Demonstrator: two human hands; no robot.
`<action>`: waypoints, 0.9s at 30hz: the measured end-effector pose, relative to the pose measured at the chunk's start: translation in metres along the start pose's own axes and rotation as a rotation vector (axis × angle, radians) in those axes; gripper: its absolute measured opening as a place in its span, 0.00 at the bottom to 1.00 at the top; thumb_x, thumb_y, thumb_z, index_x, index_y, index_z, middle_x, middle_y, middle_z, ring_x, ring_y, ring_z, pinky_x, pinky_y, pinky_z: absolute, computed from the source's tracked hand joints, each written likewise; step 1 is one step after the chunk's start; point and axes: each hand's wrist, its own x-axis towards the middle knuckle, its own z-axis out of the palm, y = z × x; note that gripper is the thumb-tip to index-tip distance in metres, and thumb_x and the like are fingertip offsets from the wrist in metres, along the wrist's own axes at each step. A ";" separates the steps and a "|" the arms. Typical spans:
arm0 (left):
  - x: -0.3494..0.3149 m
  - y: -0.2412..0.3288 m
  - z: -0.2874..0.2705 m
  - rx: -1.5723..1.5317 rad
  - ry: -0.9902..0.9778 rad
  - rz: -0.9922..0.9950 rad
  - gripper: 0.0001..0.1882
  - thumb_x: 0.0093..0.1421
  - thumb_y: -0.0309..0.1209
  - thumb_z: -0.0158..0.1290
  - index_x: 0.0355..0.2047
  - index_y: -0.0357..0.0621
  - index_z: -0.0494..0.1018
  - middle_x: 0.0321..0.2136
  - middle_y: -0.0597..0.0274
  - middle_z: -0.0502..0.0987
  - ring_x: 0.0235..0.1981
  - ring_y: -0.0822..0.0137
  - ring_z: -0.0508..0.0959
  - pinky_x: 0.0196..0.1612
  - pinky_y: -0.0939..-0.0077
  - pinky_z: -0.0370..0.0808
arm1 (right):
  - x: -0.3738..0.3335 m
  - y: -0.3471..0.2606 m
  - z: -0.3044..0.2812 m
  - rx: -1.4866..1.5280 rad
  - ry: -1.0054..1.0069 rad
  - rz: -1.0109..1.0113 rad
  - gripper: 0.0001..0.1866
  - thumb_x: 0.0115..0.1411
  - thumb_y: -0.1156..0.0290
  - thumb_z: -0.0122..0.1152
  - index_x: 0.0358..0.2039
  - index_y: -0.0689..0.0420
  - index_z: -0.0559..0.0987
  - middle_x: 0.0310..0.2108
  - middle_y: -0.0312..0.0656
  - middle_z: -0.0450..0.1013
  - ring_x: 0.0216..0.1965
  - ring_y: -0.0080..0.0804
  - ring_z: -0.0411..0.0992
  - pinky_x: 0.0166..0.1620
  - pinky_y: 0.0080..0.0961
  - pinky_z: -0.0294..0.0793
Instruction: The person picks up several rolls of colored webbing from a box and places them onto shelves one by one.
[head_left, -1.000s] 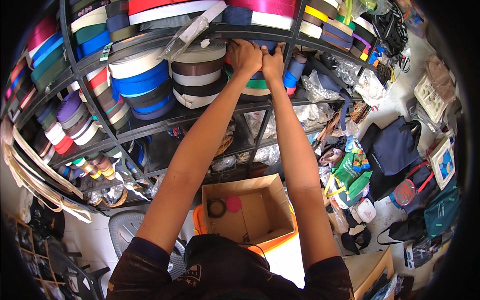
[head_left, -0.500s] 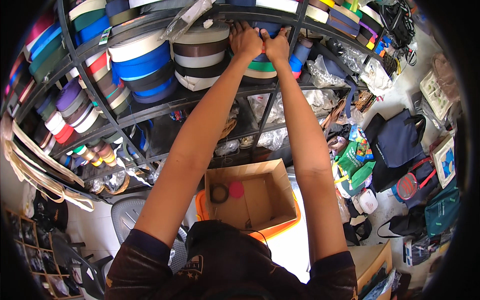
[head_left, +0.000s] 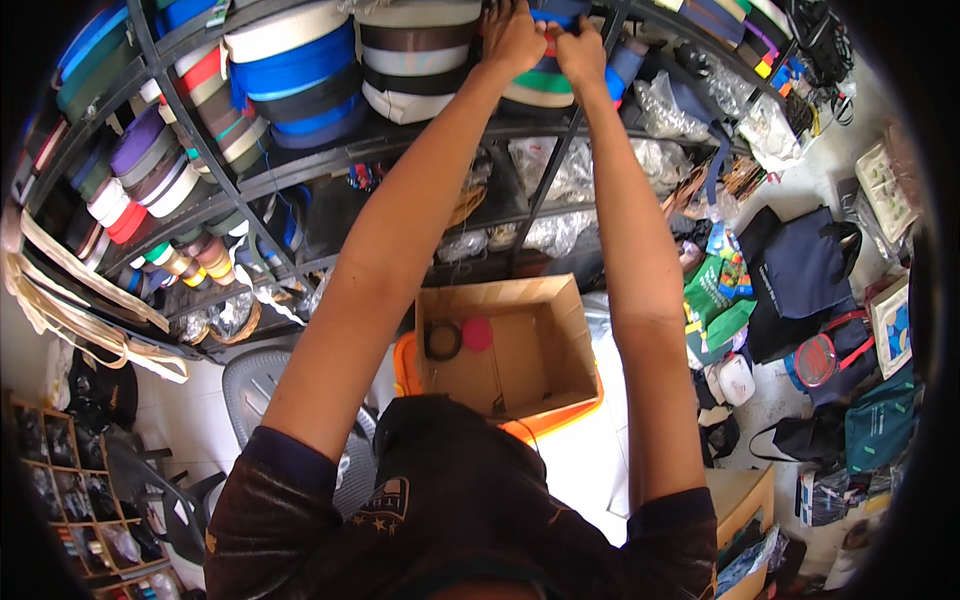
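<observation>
Both my arms reach up to a stack of webbing rolls (head_left: 540,83) on the black shelf rack, with blue, red, green and beige layers. My left hand (head_left: 515,42) is closed against the left side of the stack, its fingertips partly cut off by the top edge. On the right side, my right hand (head_left: 580,55) has its fingers curled round the upper blue and red rolls. The thumbs come close together at the front of the stack. How far the fingers reach behind the rolls is hidden.
Wide webbing rolls (head_left: 295,85) fill the shelf (head_left: 350,145) to the left. Below my arms, a cardboard box (head_left: 545,345) holds a black ring and a pink roll, over an orange container (head_left: 405,365). A grey chair (head_left: 260,385) stands left; bags (head_left: 805,265) lie right.
The view has tilted, so the shelves, hands and box sit higher or shifted right in the picture. Both hands stay at the same stack, their fingers more curled.
</observation>
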 end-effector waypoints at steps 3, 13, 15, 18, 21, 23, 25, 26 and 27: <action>-0.063 0.049 -0.003 -0.429 -0.051 -0.004 0.29 0.61 0.24 0.45 0.63 0.33 0.55 0.58 0.35 0.64 0.60 0.43 0.65 0.64 0.57 0.58 | -0.013 0.052 -0.025 0.342 0.141 -0.183 0.17 0.59 0.69 0.59 0.47 0.63 0.77 0.39 0.47 0.76 0.41 0.38 0.73 0.48 0.29 0.69; -0.457 -0.015 -0.045 -0.394 -0.600 -0.665 0.09 0.60 0.25 0.52 0.40 0.39 0.76 0.34 0.52 0.81 0.37 0.56 0.81 0.43 0.67 0.76 | -0.364 0.206 0.003 0.164 -0.032 0.448 0.11 0.56 0.71 0.57 0.37 0.66 0.79 0.33 0.52 0.78 0.36 0.45 0.77 0.42 0.40 0.73; -0.522 -0.027 -0.054 -0.284 -0.841 -0.812 0.12 0.59 0.26 0.52 0.42 0.40 0.77 0.36 0.50 0.81 0.41 0.54 0.80 0.44 0.65 0.75 | -0.429 0.250 0.002 -0.094 -0.322 0.664 0.15 0.55 0.70 0.59 0.41 0.65 0.79 0.37 0.52 0.78 0.38 0.42 0.77 0.42 0.37 0.73; -0.576 -0.030 -0.064 -0.183 -0.910 -1.094 0.14 0.57 0.29 0.53 0.44 0.40 0.77 0.36 0.49 0.80 0.40 0.52 0.80 0.44 0.65 0.75 | -0.513 0.285 -0.002 -0.201 -0.492 0.717 0.20 0.54 0.68 0.61 0.46 0.64 0.78 0.40 0.52 0.78 0.39 0.41 0.77 0.42 0.36 0.74; -0.604 -0.036 -0.052 -0.056 -1.094 -1.193 0.19 0.54 0.33 0.56 0.45 0.37 0.76 0.38 0.46 0.80 0.41 0.50 0.80 0.44 0.63 0.75 | -0.550 0.314 0.000 -0.118 -0.540 1.029 0.23 0.53 0.66 0.62 0.49 0.62 0.77 0.40 0.52 0.78 0.41 0.41 0.77 0.43 0.34 0.74; -0.639 -0.062 -0.059 -0.045 -1.104 -1.232 0.22 0.53 0.34 0.56 0.47 0.35 0.74 0.38 0.45 0.80 0.41 0.49 0.80 0.43 0.61 0.75 | -0.551 0.296 0.008 -0.099 -0.703 0.985 0.24 0.53 0.66 0.62 0.50 0.62 0.76 0.41 0.52 0.78 0.41 0.40 0.77 0.44 0.33 0.74; -0.695 -0.092 -0.070 -0.108 -1.021 -1.247 0.25 0.53 0.34 0.56 0.50 0.35 0.71 0.38 0.44 0.79 0.40 0.47 0.80 0.43 0.58 0.75 | -0.562 0.285 0.022 -0.084 -0.814 0.985 0.25 0.53 0.66 0.62 0.50 0.62 0.76 0.41 0.52 0.78 0.41 0.40 0.77 0.45 0.31 0.75; -0.697 -0.077 -0.053 -0.101 -1.097 -1.225 0.26 0.53 0.34 0.56 0.52 0.35 0.69 0.41 0.43 0.78 0.43 0.46 0.79 0.46 0.57 0.74 | -0.578 0.305 0.012 -0.123 -0.780 1.049 0.24 0.53 0.65 0.62 0.50 0.62 0.76 0.41 0.52 0.78 0.42 0.40 0.77 0.46 0.31 0.75; -0.706 -0.075 -0.048 -0.081 -1.143 -1.205 0.28 0.54 0.34 0.56 0.54 0.35 0.67 0.44 0.43 0.76 0.45 0.46 0.77 0.48 0.57 0.72 | -0.583 0.305 0.010 -0.135 -0.762 1.091 0.24 0.53 0.65 0.62 0.50 0.63 0.76 0.41 0.52 0.78 0.42 0.40 0.77 0.46 0.31 0.75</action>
